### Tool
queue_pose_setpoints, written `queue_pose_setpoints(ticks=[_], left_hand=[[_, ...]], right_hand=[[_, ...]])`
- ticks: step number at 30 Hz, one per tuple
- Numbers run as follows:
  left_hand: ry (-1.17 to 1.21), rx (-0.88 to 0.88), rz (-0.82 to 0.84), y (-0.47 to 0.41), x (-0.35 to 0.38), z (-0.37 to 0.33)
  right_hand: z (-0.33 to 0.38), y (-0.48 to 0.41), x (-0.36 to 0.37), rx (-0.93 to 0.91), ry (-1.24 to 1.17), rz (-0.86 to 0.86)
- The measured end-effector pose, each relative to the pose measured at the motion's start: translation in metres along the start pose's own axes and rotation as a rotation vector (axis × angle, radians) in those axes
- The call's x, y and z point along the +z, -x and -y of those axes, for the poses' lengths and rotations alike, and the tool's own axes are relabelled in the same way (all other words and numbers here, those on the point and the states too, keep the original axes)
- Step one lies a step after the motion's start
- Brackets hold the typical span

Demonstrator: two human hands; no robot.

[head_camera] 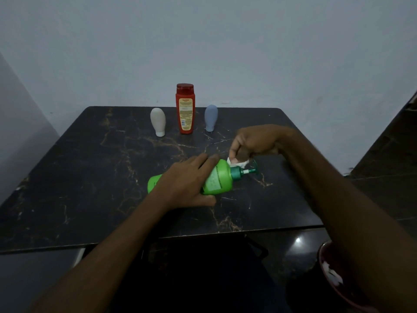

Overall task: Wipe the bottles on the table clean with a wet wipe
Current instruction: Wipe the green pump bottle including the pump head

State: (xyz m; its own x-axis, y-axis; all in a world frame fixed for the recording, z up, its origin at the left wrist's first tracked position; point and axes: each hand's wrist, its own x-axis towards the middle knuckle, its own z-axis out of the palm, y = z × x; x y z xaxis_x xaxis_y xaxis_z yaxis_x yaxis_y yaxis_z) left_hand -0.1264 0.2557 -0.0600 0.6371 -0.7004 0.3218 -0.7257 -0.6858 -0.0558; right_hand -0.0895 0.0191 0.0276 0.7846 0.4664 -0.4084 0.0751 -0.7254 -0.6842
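Note:
A green pump bottle (220, 177) lies on its side in the middle of the dark marbled table (90, 177), its teal pump pointing right. My left hand (187, 181) grips its body from above. My right hand (255, 141) pinches a white wet wipe (239, 163) against the bottle's shoulder, just beside the pump. At the back of the table stand a white squeeze bottle (158, 122), a tall red bottle (185, 109) and a blue-grey squeeze bottle (211, 117), all upright and apart from my hands.
A pale wall rises right behind the table. A dark red bowl (325, 265) holding white scraps sits low at the right, below the table's front edge. Dark floor lies beneath and to the right.

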Motion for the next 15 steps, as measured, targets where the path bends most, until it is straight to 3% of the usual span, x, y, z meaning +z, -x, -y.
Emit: queue_pose_setpoints(ticks=[3,6,10,15], left_hand=[[0.059,-0.045,-0.025,0.002,-0.004,0.005],[0.118,-0.091,-0.042,0.003,-0.009,0.008],[0.189,-0.117,-0.074,0.004,-0.012,0.01],[0.221,-0.126,-0.12,0.005,-0.014,0.014]], right_hand=[[-0.02,0.0,0.013,-0.196,-0.246,-0.086],[-0.037,-0.006,0.043,-0.366,-0.663,-0.224],[-0.038,-0.013,0.094,-0.42,-1.153,-0.434],[-0.032,-0.002,0.123,-0.423,-1.299,-0.582]])
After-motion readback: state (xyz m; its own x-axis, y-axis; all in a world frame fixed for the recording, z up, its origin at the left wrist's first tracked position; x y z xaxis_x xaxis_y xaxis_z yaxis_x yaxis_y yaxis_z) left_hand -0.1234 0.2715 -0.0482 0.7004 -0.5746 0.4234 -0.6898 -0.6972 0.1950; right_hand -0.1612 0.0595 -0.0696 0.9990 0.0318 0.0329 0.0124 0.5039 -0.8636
